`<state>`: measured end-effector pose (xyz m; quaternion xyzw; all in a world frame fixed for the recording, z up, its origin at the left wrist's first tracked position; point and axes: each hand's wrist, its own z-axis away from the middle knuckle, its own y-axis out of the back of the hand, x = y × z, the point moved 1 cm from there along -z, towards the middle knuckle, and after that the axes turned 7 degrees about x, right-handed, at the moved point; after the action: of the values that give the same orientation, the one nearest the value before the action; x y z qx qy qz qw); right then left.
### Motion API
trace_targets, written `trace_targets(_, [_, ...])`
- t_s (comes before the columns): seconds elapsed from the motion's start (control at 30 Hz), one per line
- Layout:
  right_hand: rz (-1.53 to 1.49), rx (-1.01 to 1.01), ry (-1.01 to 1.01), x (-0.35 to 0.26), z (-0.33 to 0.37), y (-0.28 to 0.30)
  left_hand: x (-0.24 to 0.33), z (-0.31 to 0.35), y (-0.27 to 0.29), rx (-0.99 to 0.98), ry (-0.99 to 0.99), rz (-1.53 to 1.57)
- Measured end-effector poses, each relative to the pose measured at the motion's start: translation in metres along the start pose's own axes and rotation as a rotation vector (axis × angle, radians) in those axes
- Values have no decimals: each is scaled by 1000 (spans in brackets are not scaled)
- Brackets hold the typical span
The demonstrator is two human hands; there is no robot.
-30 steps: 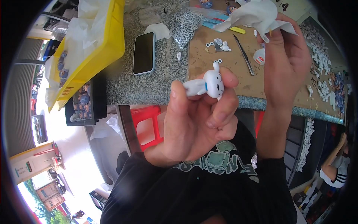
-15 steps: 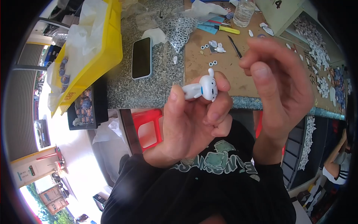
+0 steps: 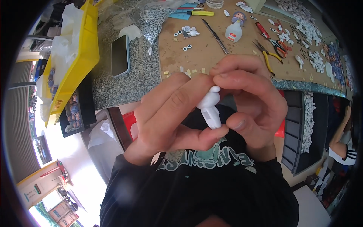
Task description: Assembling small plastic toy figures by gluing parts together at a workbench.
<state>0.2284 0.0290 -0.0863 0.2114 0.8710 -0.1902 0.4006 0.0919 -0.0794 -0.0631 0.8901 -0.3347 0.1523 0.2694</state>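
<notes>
A small white dog-like figurine (image 3: 210, 103) is pinched upright in my left hand (image 3: 164, 113), fingertips at its head and thumb under its feet. Its back faces up, with a greyish rectangular patch on the body. My right hand (image 3: 261, 100) curves round the other side, its fingertips meeting the left fingertips above the head. The right thumb stands apart from those fingers, close to the figurine's feet. Beyond the hands lie yellow-handled pliers (image 3: 269, 56), a black craft knife (image 3: 214, 36) and a small clear bottle (image 3: 234, 31) with a red-and-white label.
A phone (image 3: 120, 56) lies on the speckled stone top beside a bag of small rings (image 3: 153, 22). Scissors (image 3: 280, 49) and many white parts (image 3: 317, 62) cover the brown board's right side. A yellow bin (image 3: 85, 49) tilts at left above a black tray (image 3: 89, 108).
The figurine has been turned from lying sideways, face showing, to upright with its back showing. My right hand has come in from the right to meet the left. The view has shifted rightward.
</notes>
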Motion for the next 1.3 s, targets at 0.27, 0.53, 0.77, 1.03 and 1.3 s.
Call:
trace_targets(0.27, [-118,85,-8,5,22,8,11,-18,-4,-188,-79,-86])
trace_targets(0.53, [-232,223,-52,13,38,2,10,-30,-12,-243,-213,-83])
trace_targets(0.77, [-219,235,143,17,33,11,3,-33,-19,-301,-49,92])
trace_targets(1.03, [399,211,268,-5,34,10,6,8,-43,69,823,1230])
trace_targets(1.3, [418,222,322,-2,28,12,0,13,-48,-116,1019,1463])
